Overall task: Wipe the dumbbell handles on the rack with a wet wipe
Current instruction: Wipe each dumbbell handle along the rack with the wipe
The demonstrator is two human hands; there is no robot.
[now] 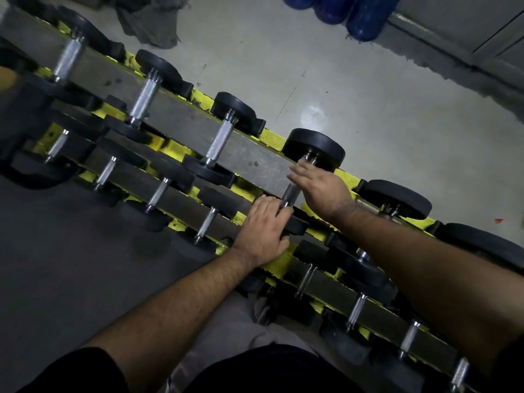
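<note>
A yellow rack (270, 137) with grey steel rails runs diagonally and carries two rows of black-headed dumbbells. My hands are on one upper-row dumbbell (314, 144). A short piece of its knurled metal handle (288, 194) shows between them. My left hand (263, 228) grips the near head of this dumbbell, fingers curled over its top edge and thumb underneath. My right hand (321, 188) lies across the upper part of the handle with its fingers stretched out towards the left. No wet wipe is visible; anything under the right palm is hidden.
Other upper-row dumbbells (221, 137) lie to the left and right, and smaller ones (206, 221) fill the lower row. Beyond the rack is a concrete floor with blue bottles (365, 15) and a grey cloth (147, 24).
</note>
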